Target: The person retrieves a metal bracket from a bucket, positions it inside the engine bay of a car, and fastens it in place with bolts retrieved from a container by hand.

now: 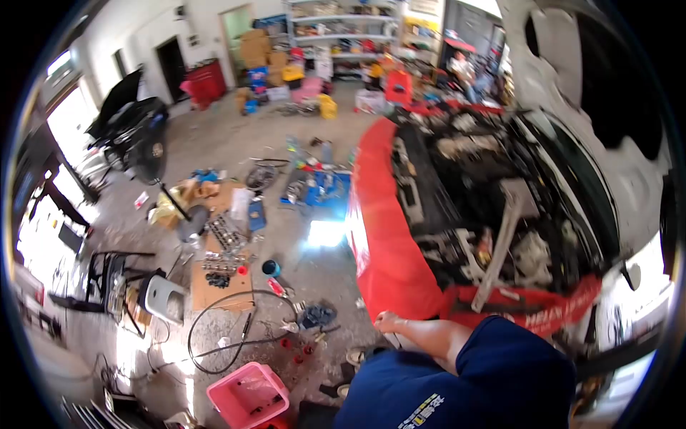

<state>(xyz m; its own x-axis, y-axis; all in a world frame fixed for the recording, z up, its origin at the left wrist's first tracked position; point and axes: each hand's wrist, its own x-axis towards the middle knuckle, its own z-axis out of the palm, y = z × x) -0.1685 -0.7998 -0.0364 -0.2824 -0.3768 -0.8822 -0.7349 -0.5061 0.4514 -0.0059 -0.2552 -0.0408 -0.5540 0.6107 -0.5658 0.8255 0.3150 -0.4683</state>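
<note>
My right hand [388, 322] is at the lower corner of the red fender cover [389, 275] on the car's front. Its fingers look curled; anything inside them is hidden. The bare forearm comes out of a navy sleeve [511, 357]. I cannot see my left hand. Beside the cover lies the exposed engine bay [493, 193], with a long light-coloured bar [500, 250] slanting across it. A second red cover [529, 307] with white lettering drapes over the near fender.
Engine parts [225, 236] lie on cardboard [207, 286]. A black hose loop [191, 343], a pink bin [246, 393] and a grey-and-black chair [163, 297] stand left. A blue mat [329, 189] holds tools. Another person [464, 68] is at the back right.
</note>
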